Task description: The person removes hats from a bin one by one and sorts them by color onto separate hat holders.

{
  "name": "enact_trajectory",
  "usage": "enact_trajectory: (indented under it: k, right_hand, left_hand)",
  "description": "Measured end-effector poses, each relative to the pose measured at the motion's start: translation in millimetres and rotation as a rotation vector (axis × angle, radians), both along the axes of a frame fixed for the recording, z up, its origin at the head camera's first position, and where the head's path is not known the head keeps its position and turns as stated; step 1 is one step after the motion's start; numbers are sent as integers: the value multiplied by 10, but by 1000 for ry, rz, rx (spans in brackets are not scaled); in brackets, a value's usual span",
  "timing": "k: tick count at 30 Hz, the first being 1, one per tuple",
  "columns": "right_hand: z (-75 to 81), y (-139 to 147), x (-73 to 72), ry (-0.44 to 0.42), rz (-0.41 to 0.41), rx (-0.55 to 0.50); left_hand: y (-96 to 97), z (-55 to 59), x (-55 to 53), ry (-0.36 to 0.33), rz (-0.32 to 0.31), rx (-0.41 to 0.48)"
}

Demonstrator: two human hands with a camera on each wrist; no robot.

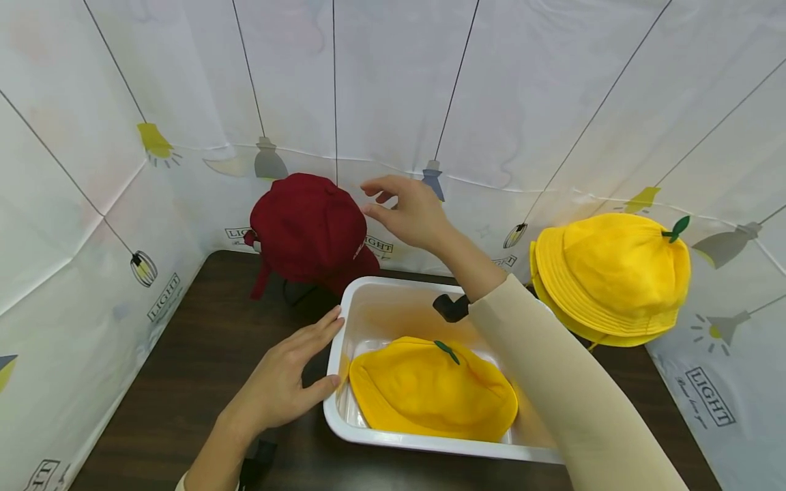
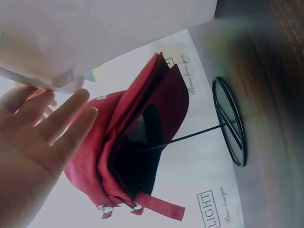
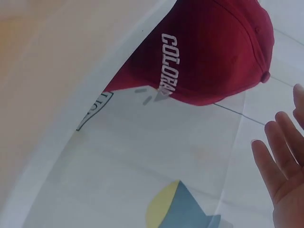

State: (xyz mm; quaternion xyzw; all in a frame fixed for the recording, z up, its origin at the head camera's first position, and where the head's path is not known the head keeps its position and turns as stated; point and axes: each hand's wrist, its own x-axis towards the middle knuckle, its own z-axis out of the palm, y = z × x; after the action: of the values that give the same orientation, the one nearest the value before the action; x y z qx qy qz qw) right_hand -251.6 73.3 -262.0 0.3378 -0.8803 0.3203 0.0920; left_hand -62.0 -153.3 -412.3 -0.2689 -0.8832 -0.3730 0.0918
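Note:
My left hand [image 1: 285, 375] rests against the left rim of a white plastic bin [image 1: 442, 450], fingers extended. Inside the bin lies a yellow bucket hat [image 1: 430, 392] with a green sprout on top. My right hand [image 1: 408, 211] is in the air beyond the bin, holding nothing, fingers loosely bent, just right of a red baseball cap [image 1: 307, 225]. White lettering shows on that cap [image 3: 199, 57] in the right wrist view. In the left wrist view, stacked red brims [image 2: 156, 99] sit over a thin black wire stand [image 2: 230, 126].
More yellow bucket hats [image 1: 614, 273], stacked, stand at the right on the dark wooden table [image 1: 166, 395]. A white curtain [image 1: 393, 82] printed with lamps closes off the back and sides. My right sleeve [image 1: 571, 389] crosses over the bin's right part.

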Motion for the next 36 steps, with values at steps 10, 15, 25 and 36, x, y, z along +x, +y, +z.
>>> enact_trajectory:
  k: [10,15,25,36]
  right_hand:
    - [87,209,153,51,-4,38]
    - [118,310,228,62,-1,59]
    - [20,570,355,30,5,61]
    - [-50,804,540,22,50,123]
  left_hand:
    - [2,-8,1,-3,-8,1]
    - [-3,-4,-2,6,-14,9]
    - [-4,-12,-9,12,-10,7]
    - [-14,-23,-15,8,-10,2]
